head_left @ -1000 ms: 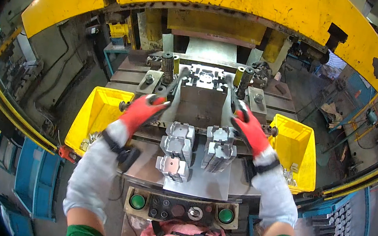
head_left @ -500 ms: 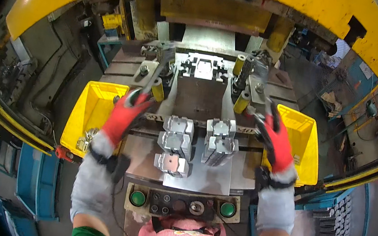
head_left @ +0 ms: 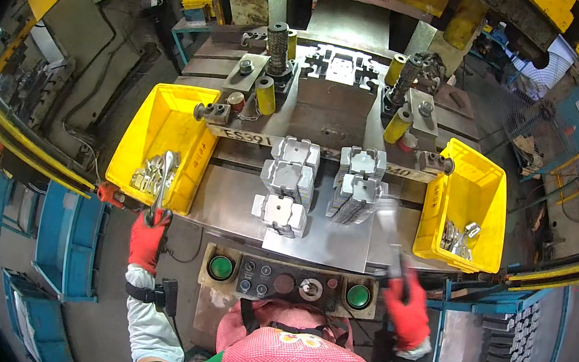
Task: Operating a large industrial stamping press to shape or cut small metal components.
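My left hand [head_left: 147, 241], in a red and black glove, is closed round a long metal tool [head_left: 164, 182]. The tool's rounded end reaches over the left yellow bin [head_left: 191, 167], which has metal pieces in it. On the right, my gloved right hand [head_left: 406, 312] is closed on a similar metal tool [head_left: 389, 228], smeared by motion, near the plate's edge. Between the hands, several stamped metal plates are piled in a left stack [head_left: 290, 179] and a right stack [head_left: 358, 191], with a nearer stack [head_left: 279, 214] at the front left.
A press die [head_left: 340, 68] holds a bright metal part at the back, between upright guide posts [head_left: 278, 50]. The right yellow bin [head_left: 472, 221] contains small metal pieces. A control panel [head_left: 277, 268] with green buttons sits below the table. Racked metal parts [head_left: 507, 345] stand at lower right.
Both hands have pulled back from beside the die toward me, bringing their tools along. The left tool is now over the left bin. The view has shifted; the metal stacks look unchanged.
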A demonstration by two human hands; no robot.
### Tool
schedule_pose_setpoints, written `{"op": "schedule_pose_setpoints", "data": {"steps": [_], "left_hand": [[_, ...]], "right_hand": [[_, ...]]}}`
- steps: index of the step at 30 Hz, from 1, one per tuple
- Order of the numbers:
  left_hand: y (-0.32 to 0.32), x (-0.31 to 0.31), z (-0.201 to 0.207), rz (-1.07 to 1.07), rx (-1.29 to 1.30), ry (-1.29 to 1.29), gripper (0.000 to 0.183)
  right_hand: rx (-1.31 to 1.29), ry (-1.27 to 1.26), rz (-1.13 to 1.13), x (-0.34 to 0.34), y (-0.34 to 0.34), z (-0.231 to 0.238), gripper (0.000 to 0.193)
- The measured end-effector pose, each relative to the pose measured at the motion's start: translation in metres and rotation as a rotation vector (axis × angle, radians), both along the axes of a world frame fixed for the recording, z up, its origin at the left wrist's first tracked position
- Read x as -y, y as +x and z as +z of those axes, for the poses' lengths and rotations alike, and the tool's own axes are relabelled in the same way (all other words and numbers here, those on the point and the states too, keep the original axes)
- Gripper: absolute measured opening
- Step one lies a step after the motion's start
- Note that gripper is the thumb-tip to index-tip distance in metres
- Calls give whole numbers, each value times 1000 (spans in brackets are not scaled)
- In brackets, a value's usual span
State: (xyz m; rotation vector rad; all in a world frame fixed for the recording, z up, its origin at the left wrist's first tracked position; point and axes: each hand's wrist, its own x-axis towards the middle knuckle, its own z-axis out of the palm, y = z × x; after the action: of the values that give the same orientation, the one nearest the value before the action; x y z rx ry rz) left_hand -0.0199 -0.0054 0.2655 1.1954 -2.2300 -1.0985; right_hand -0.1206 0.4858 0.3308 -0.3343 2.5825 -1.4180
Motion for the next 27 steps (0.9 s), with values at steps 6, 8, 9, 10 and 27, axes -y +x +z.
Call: {"op": "schedule_pose_setpoints", "data": {"steps": [6,8,9,10,27], "left_hand": [[-19,-39,12,4,-348,396,17],[-15,-49,15,32,-339,428,17],[-14,-52,15,41,-345,447,17],[-12,-54,15,57,-368,474,18],[5,-67,-7,141,-400,521,21]], "right_hand": [[74,69,469,102,-13,9,57],[146,64,461,106,-17,13,57],[162,-37,477,103,-21,18,57],[206,-94,472,97,-25,25,57],[363,-335,304,157,-329,45,19]]}}
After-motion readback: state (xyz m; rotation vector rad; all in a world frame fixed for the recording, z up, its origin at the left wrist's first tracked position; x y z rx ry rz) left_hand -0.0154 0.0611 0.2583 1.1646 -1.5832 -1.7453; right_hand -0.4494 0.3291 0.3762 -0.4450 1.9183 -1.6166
